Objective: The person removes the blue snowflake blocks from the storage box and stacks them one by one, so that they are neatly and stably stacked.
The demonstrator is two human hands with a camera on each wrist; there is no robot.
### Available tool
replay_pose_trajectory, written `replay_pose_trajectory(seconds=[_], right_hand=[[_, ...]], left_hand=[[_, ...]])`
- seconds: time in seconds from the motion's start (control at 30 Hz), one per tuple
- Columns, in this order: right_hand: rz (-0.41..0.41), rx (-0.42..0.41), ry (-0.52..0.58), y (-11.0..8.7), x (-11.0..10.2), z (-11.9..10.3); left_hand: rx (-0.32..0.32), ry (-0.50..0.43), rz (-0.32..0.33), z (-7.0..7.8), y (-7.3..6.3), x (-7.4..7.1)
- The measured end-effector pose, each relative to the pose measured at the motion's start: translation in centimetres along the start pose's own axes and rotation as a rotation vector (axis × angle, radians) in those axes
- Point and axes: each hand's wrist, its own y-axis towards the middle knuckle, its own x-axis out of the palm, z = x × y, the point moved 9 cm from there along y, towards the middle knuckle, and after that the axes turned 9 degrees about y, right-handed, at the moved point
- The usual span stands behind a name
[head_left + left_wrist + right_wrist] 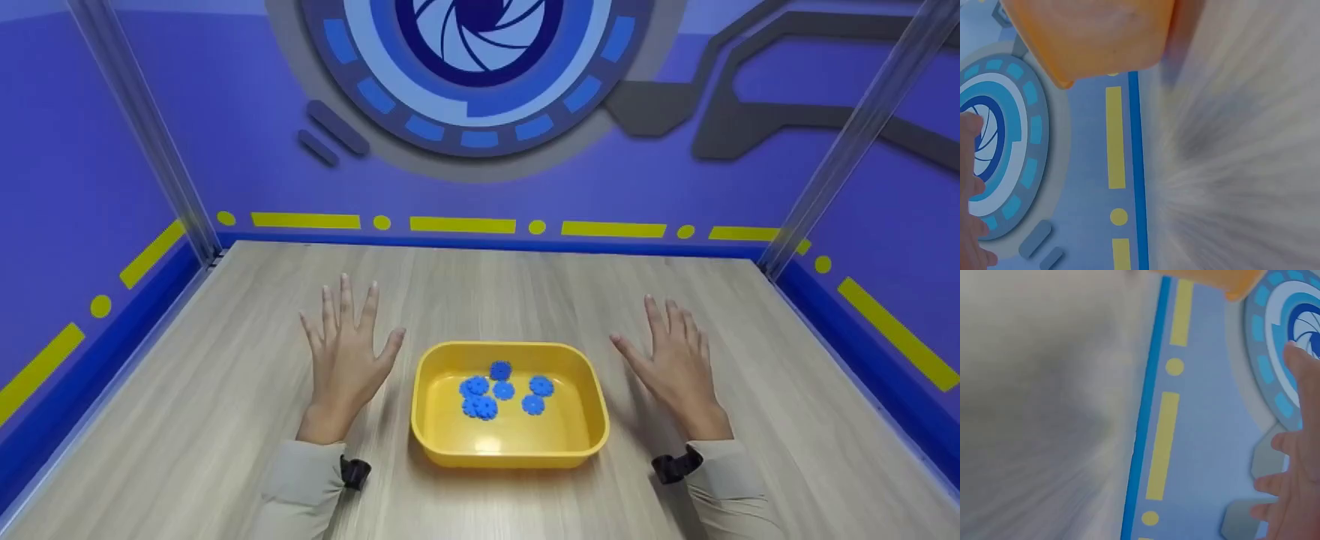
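Lying loose, small blue scallop-edged plastic discs [503, 391] were contained in a yellow round-cornered rectangular plastic tray [510, 455], which was set between the bare left hand [346, 367] and the bare right hand [671, 367]. Several discs were overlapped on the side toward the left hand; others were scattered toward the right. Neither the tray nor any disc was grasped: both hands were released, their fingers extended and the thumbs turned inward. The tray had presumably been placed there so that it could be reached equally from either side, its raised walls probably serving to keep the discs together. Beneath the hands, a pale wood-grained table [465, 292] was spread; behind each, a black wristband [355, 472] was worn beside a beige sleeve [300, 480]. Beyond the fingertips, a blue-purple printed panel [247, 180] was seen. No brand, label or writing could be read.
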Motion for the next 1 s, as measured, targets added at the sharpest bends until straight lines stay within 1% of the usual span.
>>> replay_pose_trajectory(seconds=[0.17, 0.23, 0.33, 0.43, 0.53, 0.63, 0.7, 0.77, 0.83, 0.87, 0.93, 1.0], right_hand=[[-0.036, -0.003, 0.210, 0.8, -0.9, -1.3], [-0.051, -0.018, 0.288, 1.3, -1.2, -1.9], [-0.078, -0.061, 0.362, 1.9, -1.5, -3.0], [-0.126, -0.119, 0.388, 2.3, -1.4, -4.3], [-0.202, -0.176, 0.390, 2.5, -0.8, -5.9], [-0.307, -0.215, 0.386, 2.6, 0.3, -7.5], [-0.382, -0.238, 0.367, 2.4, 1.1, -8.5], [-0.450, -0.263, 0.349, 2.3, 2.0, -9.6], [-0.502, -0.291, 0.328, 2.3, 2.8, -10.5], [-0.522, -0.303, 0.316, 2.3, 3.1, -10.9], [-0.555, -0.319, 0.293, 2.3, 3.8, -11.7], [-0.585, -0.333, 0.264, 2.3, 4.4, -12.3]], left_hand=[[-0.080, -0.236, -0.028, -0.7, 0.1, -0.2], [-0.120, -0.347, -0.050, -1.0, 0.0, 0.1], [-0.177, -0.548, -0.097, -1.2, -0.3, 0.9], [-0.253, -0.759, -0.171, -1.3, -0.9, 2.4], [-0.326, -0.967, -0.257, -1.1, -1.6, 4.1], [-0.379, -1.222, -0.336, -0.4, -2.4, 5.9], [-0.404, -1.385, -0.374, 0.2, -2.9, 7.0], [-0.437, -1.516, -0.412, 0.6, -3.5, 7.9], [-0.455, -1.581, -0.441, 0.8, -4.0, 8.6], [-0.458, -1.593, -0.455, 0.9, -4.2, 8.9], [-0.453, -1.609, -0.487, 1.1, -4.6, 9.3], [-0.423, -1.612, -0.525, 1.4, -4.9, 9.5]])
